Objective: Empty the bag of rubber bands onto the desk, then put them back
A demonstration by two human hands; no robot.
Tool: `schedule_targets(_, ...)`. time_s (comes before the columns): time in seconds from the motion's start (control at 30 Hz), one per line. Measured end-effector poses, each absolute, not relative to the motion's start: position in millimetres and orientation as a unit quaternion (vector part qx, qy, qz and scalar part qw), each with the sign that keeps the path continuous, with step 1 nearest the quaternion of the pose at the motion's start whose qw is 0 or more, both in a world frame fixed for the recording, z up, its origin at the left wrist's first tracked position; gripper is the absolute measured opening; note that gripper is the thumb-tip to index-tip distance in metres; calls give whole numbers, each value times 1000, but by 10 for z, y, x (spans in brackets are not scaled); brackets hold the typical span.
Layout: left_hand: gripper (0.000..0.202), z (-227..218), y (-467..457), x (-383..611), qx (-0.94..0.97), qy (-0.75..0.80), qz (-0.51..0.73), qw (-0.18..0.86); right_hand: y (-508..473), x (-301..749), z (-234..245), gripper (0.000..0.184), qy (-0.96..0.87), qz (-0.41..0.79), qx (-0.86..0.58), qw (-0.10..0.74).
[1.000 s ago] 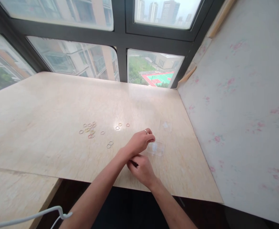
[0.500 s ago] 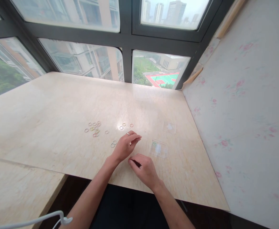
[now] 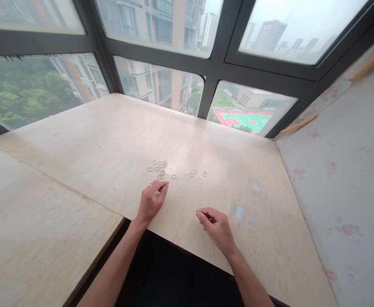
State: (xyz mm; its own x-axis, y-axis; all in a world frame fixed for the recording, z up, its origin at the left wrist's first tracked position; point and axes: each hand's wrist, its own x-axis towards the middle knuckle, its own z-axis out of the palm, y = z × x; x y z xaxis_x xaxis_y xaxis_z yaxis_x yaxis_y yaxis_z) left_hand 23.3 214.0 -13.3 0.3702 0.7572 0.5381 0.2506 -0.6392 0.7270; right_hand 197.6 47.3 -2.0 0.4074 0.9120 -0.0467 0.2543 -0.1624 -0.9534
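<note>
My left hand (image 3: 151,199), wearing a ring on one finger, is pinched closed just in front of a cluster of thin coloured rings (image 3: 159,169) on the tabletop. What its fingertips hold, if anything, is too small to make out. To the right, my right hand (image 3: 218,228) rests low over the table with thumb and fingers pressed together, their contents hidden. A clear plastic box (image 3: 248,221) lies just beyond it, with small green rings (image 3: 235,205) in its far left corner. Between the hands and farther back lie a single ring (image 3: 174,176), two more rings (image 3: 192,175) and a red ring (image 3: 205,174).
Another clear plastic piece (image 3: 257,190) lies behind the box. The marble-patterned tabletop (image 3: 87,149) reaches back to dark window frames (image 3: 207,98). A flower-papered wall (image 3: 343,183) bounds the right side, and a table edge (image 3: 123,218) runs along the front left.
The view has swung left. My left hand has moved away from my right hand toward the ring cluster. Two rings that lay beside the left wrist no longer show.
</note>
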Motion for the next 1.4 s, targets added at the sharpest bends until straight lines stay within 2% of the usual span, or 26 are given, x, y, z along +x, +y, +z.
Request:
schedule_targets(0.13,16,-185,2246,38,694,435,509,266,693,1870,54,27,-439,372,-662,480)
schedule_targets(0.27,22,-245,2437,-144,724,465,453,230,1006,1811,96,24,-479,339,-660,469)
schedule_targets(0.4,38,-286,2707,-164,810,416,385,148,1364,1941,43,26,-534,219,-688,440)
schedule_targets(0.5,47,-325,2917,-46,840,416,321,137,1582,2169,-74,38,-534,60,-750,386)
schedule_targets(0.57,48,-338,3015,61,861,411,264,142,1669,2318,-168,48,-480,4,-807,343)
schedule_targets(0.73,45,-282,2999,276,902,386,172,89,1693,2376,-327,59,-493,23,-834,245)
schedule_targets(0.87,44,-228,2801,349,919,340,175,100,1665,2136,-319,57,-552,77,-796,238)
schedule_targets(0.97,44,-212,2639,366,921,306,192,147,1645,1961,-249,55,-592,117,-755,258)
schedule_targets(1.07,46,-189,2498,353,901,288,218,240,1606,1888,-158,53,-595,151,-732,295)
schedule_targets(1.17,53,-168,2375,300,835,318,274,356,1602,1944,-88,50,-553,168,-739,345)
schedule_targets(1.23,51,-178,2290,248,785,367,323,381,1665,2031,-73,49,-533,157,-747,365)
schedule_targets(1.3,49,-214,2192,198,762,414,354,350,1799,2117,-82,51,-544,147,-742,363)
schedule_targets(1.4,55,-283,2036,158,805,432,332,233,2106,2175,-119,50,-613,153,-701,329)
